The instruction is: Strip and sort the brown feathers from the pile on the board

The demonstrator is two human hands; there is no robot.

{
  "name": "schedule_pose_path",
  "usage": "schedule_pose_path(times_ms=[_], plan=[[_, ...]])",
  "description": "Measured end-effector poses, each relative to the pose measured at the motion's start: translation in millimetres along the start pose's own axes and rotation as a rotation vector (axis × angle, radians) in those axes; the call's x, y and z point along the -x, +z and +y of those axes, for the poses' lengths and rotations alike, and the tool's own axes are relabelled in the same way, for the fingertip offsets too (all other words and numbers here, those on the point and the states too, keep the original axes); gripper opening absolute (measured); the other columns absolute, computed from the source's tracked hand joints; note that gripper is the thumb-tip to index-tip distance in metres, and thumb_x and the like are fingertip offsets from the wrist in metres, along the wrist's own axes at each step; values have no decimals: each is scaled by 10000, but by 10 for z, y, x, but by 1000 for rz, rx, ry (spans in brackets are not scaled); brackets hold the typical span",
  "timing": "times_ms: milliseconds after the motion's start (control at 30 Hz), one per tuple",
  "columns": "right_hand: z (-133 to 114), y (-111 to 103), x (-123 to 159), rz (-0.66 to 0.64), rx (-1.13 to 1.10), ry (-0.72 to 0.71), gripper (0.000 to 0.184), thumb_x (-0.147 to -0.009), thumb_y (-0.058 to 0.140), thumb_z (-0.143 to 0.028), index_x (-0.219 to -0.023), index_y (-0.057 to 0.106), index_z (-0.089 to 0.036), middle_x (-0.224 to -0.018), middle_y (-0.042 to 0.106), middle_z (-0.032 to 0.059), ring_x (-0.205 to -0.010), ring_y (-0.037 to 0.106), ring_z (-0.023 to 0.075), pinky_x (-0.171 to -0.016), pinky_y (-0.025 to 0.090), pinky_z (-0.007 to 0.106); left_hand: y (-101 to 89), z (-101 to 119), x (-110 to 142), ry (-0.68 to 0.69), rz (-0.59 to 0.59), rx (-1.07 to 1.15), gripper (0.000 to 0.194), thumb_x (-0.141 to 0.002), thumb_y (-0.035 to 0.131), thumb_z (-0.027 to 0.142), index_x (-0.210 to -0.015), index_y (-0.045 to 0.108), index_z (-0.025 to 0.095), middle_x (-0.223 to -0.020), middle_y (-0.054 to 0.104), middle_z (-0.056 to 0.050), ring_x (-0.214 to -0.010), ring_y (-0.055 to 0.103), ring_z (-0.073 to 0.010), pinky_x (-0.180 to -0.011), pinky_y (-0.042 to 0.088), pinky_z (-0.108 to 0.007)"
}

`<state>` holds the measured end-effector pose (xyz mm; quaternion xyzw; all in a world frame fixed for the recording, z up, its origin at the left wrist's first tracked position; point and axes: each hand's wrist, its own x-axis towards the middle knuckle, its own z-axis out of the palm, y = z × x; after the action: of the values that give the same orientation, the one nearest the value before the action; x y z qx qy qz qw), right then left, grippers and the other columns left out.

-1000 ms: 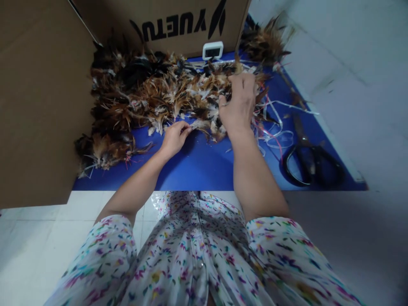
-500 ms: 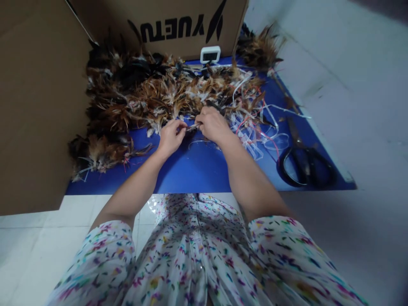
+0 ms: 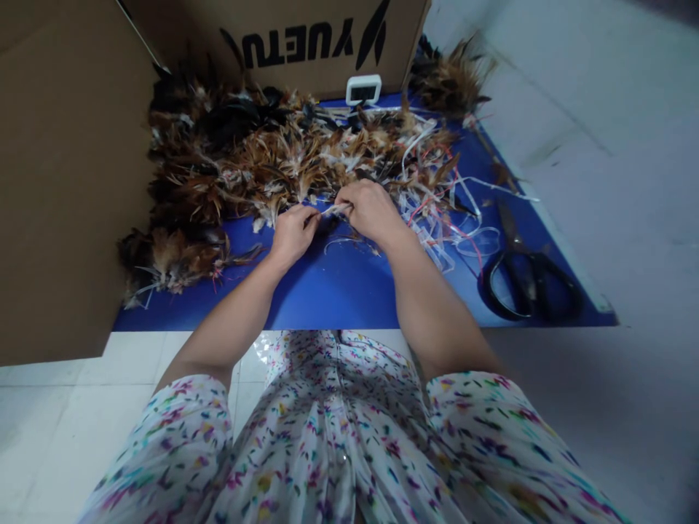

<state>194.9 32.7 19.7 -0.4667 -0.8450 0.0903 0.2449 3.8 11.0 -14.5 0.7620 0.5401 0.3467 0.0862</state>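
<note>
Both hands meet over the blue tabletop (image 3: pixel 333 291), just in front of a broad heap of brown and black feathers (image 3: pixel 295 156). My left hand (image 3: pixel 295 231) is closed, thumb and fingers pinched on one end of a small whitish feather (image 3: pixel 334 210). My right hand (image 3: pixel 368 209) is closed round the other end, its fingertips partly hidden behind the knuckles. The feather spans the short gap between the hands. Below it, a few thin loose strands (image 3: pixel 349 241) lie on the blue surface.
Black-handled scissors (image 3: pixel 527 284) lie at the right. Tangled clear and red ties (image 3: pixel 437 218) are beside my right hand. Feather bundles lie at left (image 3: pixel 175 258) and far right (image 3: pixel 451 80). A small white digital display (image 3: pixel 363 89) stands before a cardboard box (image 3: pixel 306 44); another cardboard panel (image 3: pixel 65 182) borders the left.
My right hand has turned slightly, and more of the whitish feather shows between the hands. My left hand stays nearly in place. The view has shifted a little.
</note>
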Motion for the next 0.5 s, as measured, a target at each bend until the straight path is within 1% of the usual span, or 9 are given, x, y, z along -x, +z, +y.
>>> schedule_pose_path(times_ms=[100,267,400,500], plan=[[39,-19,3,27,-3,20,288,-831,474,-92,-897,723,-222,-939,739,90,-958,618,282,-890,465,414,-9,4,-3,-7,5,15,150,-891,601,156,-852,742,189,-806,716,-52,-803,653,-184,-778,490,-310],[53,-48,6,63,-47,65,246,-809,494,-74,-859,701,-196,-930,736,96,-902,639,268,-815,463,376,8,3,-8,-41,9,48,135,-873,614,174,-829,742,176,-811,732,-48,-776,660,-171,-758,488,-287],[31,-69,11,73,-73,114,224,-810,501,-69,-841,683,-196,-855,718,80,-827,634,245,-756,448,351,29,-10,-7,-94,22,147,142,-871,614,220,-823,741,176,-795,737,-35,-779,674,-165,-738,492,-268],[29,-68,17,75,-68,137,206,-821,510,-79,-836,673,-205,-812,698,76,-807,632,251,-742,448,357,40,-14,-9,-149,30,233,146,-858,617,243,-815,740,176,-764,738,-26,-760,677,-158,-698,488,-252]])
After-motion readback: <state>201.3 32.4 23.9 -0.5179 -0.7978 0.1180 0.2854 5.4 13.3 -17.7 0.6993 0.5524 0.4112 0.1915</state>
